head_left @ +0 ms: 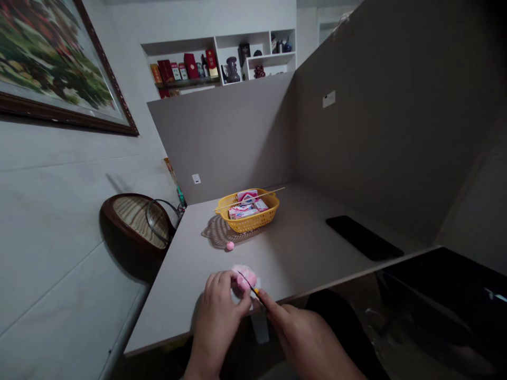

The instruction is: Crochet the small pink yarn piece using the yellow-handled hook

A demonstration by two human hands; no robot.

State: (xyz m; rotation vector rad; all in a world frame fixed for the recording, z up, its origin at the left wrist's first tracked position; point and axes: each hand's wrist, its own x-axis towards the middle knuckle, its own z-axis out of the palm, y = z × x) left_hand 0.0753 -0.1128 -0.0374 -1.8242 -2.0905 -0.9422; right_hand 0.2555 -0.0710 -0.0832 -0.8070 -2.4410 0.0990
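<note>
My left hand [219,310] is closed around a small pink fluffy ball [246,276] near the front edge of the grey table [301,248]. My right hand [301,333] pinches a thin dark tool with a yellow handle [252,288], and its tip touches the pink ball. A tiny pink pom-pom [229,245] lies loose on the table just beyond my hands.
A yellow basket [249,211] with small packets and a thin wooden stick across it stands further back. A black phone [363,237] lies at the right. Grey partition walls enclose the back and right. A round woven tray [137,217] leans at the left wall.
</note>
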